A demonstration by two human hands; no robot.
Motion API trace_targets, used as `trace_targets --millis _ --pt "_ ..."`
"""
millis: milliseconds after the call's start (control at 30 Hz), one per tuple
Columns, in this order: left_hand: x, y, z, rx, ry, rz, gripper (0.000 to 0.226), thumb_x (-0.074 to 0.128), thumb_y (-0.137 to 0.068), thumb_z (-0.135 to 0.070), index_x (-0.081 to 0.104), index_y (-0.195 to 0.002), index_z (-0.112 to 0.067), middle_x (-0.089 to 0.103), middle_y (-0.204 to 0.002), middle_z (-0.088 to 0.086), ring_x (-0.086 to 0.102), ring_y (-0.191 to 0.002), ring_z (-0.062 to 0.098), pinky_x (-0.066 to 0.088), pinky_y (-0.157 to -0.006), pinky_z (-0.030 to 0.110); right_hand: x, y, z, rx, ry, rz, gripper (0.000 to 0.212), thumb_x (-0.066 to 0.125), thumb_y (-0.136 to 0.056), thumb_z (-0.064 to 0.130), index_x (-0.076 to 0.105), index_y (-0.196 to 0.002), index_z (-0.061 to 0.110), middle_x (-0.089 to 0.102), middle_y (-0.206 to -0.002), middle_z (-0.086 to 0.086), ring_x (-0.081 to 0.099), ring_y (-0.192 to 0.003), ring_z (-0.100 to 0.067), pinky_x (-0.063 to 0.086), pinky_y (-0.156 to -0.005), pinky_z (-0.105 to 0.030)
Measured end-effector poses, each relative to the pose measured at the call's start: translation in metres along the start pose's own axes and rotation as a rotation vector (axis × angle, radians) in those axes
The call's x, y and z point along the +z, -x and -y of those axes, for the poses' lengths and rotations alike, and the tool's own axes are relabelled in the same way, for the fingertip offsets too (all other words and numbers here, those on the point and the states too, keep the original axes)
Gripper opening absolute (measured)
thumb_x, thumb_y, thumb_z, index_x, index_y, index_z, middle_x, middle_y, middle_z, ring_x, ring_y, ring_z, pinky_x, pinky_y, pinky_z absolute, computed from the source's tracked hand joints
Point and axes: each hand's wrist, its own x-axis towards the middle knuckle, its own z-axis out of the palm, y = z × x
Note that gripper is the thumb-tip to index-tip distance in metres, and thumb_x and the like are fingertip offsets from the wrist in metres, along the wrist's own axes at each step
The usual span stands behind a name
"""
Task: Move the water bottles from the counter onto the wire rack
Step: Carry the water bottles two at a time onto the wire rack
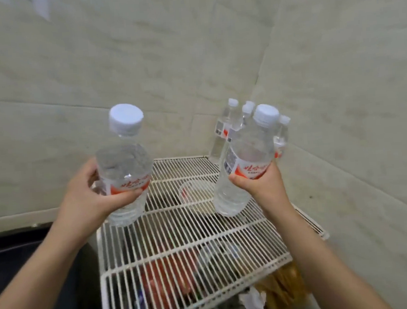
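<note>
Crowding the wire rack's far corner, standing bottles behind right hand.

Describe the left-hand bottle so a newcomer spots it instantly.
Find the white wire rack in the tiled corner. Over its left edge, the left hand grips a clear, white-capped bottle at its red label. It alone is on that side; the other bottles are right.

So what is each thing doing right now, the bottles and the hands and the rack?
left hand: grips the left bottle at its label
right hand: grips the right bottle at its label
left bottle: cap on, about upright, over the rack
right bottle: cap on, leaning a little, over the rack
back bottles: three, caps on, standing at the far corner
wire rack: lying flat, blurry things under it
</note>
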Motion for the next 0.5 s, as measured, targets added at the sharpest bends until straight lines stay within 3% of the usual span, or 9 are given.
trace_targets --millis 100,233,333,500 --pt "0.006 -0.025 0.007 -0.023 -0.017 -0.026 0.061 0.087 -0.039 -0.021 0.052 -0.084 -0.043 0.062 -0.091 -0.015 0.058 -0.091 0.007 0.048 -0.084 0.034 0.028 -0.057 -0.022 0.071 0.086 0.12 0.066 0.079 -0.063 0.003 0.044 -0.118 0.011 0.061 -0.106 -0.005 0.06 -0.099 -0.021 0.05 -0.088 -0.036" --pt "0.01 -0.05 0.013 -0.037 -0.037 -0.041 0.058 0.084 -0.043 -0.023 0.052 -0.087 -0.042 0.061 -0.095 -0.016 0.059 -0.093 0.006 0.047 -0.079 0.024 0.065 -0.117 -0.043 0.118 0.166 0.203 0.074 0.076 -0.068 0.005 0.033 -0.127 0.014 0.052 -0.106 0.0 0.053 -0.098 -0.017 0.042 -0.085 -0.03" --pt "0.013 -0.065 0.018 -0.032 -0.034 -0.059 0.054 0.08 -0.057 -0.008 0.05 -0.088 -0.041 0.061 -0.094 -0.016 0.059 -0.091 0.004 0.046 -0.074 0.02 0.083 -0.154 -0.055 0.137 0.203 0.166 0.078 0.076 -0.069 0.008 0.028 -0.131 0.01 0.045 -0.11 -0.001 0.047 -0.101 -0.017 0.04 -0.089 -0.03" --pt "0.02 -0.086 0.02 -0.099 -0.005 -0.07 0.053 0.08 -0.053 -0.014 0.054 -0.092 -0.038 0.065 -0.097 -0.01 0.063 -0.086 0.004 0.05 -0.075 0.024 0.099 -0.204 -0.073 0.174 0.142 -0.01 0.074 0.075 -0.068 0.007 0.032 -0.128 0.007 0.049 -0.121 -0.012 0.047 -0.099 -0.019 0.04 -0.086 -0.03"
